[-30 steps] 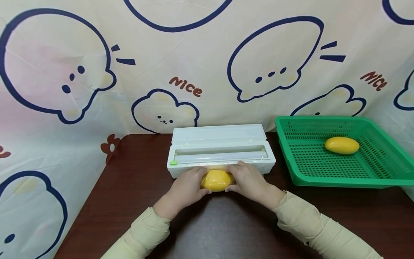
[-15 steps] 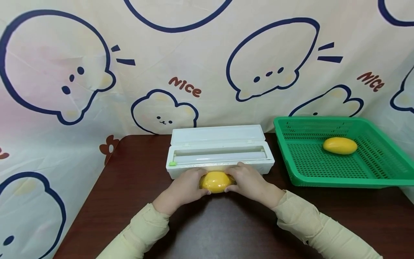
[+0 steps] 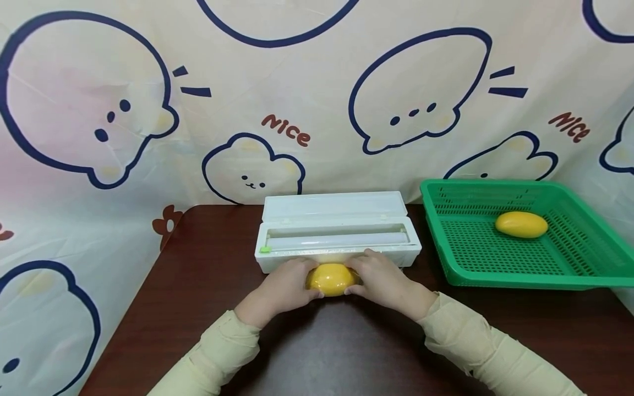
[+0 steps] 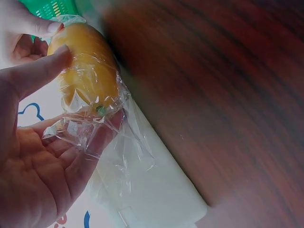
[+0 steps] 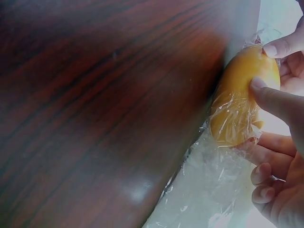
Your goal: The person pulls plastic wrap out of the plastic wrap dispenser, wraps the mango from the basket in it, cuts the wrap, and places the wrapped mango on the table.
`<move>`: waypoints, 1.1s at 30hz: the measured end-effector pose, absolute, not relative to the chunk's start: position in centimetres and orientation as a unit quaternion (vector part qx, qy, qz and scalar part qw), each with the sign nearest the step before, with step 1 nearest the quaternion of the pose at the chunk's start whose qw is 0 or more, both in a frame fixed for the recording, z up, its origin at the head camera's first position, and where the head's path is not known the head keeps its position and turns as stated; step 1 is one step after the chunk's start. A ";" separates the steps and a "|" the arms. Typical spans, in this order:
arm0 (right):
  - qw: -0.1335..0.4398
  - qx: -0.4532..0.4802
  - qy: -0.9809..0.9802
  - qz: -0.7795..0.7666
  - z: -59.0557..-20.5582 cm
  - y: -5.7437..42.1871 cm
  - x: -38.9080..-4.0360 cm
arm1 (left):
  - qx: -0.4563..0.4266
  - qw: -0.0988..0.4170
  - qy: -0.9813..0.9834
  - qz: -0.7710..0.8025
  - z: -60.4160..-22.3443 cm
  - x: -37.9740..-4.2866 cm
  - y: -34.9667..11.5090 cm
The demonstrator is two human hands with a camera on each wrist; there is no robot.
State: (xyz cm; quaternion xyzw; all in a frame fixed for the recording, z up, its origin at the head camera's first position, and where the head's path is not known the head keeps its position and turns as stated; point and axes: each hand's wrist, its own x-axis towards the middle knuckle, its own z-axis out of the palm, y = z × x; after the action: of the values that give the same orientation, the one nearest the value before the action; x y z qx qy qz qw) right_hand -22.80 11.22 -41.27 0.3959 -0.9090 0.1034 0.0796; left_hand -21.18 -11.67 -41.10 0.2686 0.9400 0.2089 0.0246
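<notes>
A yellow mango (image 3: 331, 279) is held between both hands at the front of a white cling film box (image 3: 334, 207). My left hand (image 3: 286, 283) grips its left end, thumb on the near side and fingers beyond. The right hand (image 3: 383, 280) grips the other end in the same way. Clear cling film (image 4: 90, 128) covers the mango and hangs crumpled past its end over the left fingers in the left wrist view. Over in the right wrist view, the film (image 5: 223, 164) clings to the mango and spreads across the box. The box's lid stands open, showing the film roll (image 3: 337, 240).
A green basket (image 3: 525, 279) stands to the right of the box, with a second mango (image 3: 522, 224) lying in it. A green slider (image 3: 266, 249) sits at the box's left front edge. Behind the dark wooden table (image 3: 342, 352) hangs a printed cloth (image 3: 327, 110).
Both hands keep their hold on the mango, which has shifted very slightly toward the near side, away from the box. The box and basket stay in place.
</notes>
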 end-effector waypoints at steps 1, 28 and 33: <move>0.078 0.395 -0.909 0.103 -41.2 11.2 -22.8 | 0.268 0.027 0.940 0.210 -41.1 -21.2 -11.7; 0.061 0.398 -0.909 0.104 -40.3 11.8 -21.2 | 0.285 -0.100 0.948 0.102 -40.9 -18.8 -11.0; 0.072 0.413 -0.900 0.123 -40.5 11.7 -21.1 | 0.282 -0.093 0.951 0.091 -40.4 -18.6 -11.4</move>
State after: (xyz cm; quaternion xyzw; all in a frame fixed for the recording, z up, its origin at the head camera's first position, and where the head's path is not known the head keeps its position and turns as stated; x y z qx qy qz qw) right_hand -21.07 11.73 -40.48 0.4127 -0.8997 0.1231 0.0717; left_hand -18.60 -11.36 -40.39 0.2816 0.9507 0.0912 -0.0929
